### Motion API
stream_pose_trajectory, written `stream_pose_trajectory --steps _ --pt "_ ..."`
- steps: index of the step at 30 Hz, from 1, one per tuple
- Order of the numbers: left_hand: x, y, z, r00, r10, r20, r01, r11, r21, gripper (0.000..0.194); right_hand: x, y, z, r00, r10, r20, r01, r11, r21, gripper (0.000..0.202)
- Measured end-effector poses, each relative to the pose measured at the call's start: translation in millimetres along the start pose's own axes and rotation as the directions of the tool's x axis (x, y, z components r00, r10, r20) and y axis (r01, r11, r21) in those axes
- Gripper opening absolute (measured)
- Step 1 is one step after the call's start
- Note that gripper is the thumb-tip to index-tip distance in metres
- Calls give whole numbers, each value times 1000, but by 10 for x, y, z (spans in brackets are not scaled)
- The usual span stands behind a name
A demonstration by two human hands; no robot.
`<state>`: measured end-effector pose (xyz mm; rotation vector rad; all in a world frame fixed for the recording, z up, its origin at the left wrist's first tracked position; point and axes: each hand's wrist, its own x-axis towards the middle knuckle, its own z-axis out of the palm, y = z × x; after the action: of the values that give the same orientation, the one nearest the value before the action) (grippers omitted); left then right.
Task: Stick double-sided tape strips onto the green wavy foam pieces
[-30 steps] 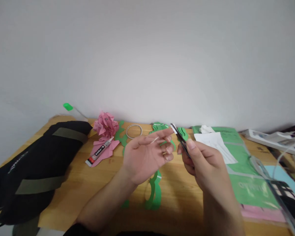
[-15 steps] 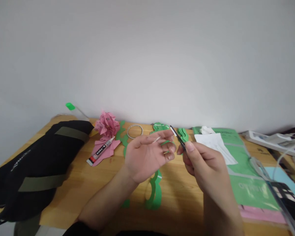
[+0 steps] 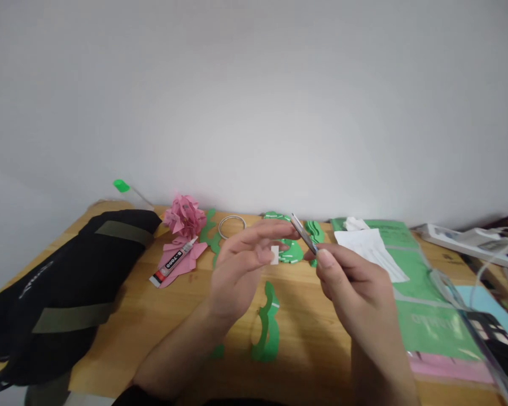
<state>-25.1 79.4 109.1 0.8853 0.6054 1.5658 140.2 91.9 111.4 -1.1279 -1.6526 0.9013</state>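
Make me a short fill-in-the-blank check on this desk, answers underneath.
The black-and-red glue tube lies on flat ____ paper.
The slim dark tool is held in the person's ____ hand.
The flat white sheet overlaps a large ____ plastic-covered packet.

Missing words: pink; right; green.

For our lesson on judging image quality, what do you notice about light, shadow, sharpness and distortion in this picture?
Head view: soft bright patch mid-wall, dimmer corners; soft shadow on the table between the forearms; slight sheen on the green packet, its lettering hard to read; right-hand edge smeared and stretched.
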Motion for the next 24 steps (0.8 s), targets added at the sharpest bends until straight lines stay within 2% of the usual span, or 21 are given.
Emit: stream_pose_trajectory --steps 5,10,13,20,24 --pt "-9 7 12 1000 -7 10 7 1000 4 32 -8 12 -2 999 -41 -12 40 998 -49 28" --pt "-6 44 19 999 -35 40 38 998 -59 33 -4 -1 -11 997 -70 -18 68 994 -90 29" --pt "4 58 3 994 -88 67 94 991 -98 35 -9 -15 -22 997 -76 -16 74 992 -102 29" --pt "52 65 -78 954 -210 214 256 942 -217 39 -11 -14 -48 995 -95 -16 93 991 -94 24" --pt "64 52 -104 936 -253 247 317 909 -271 41 -7 -11 -65 990 -138 -20 134 980 -147 21"
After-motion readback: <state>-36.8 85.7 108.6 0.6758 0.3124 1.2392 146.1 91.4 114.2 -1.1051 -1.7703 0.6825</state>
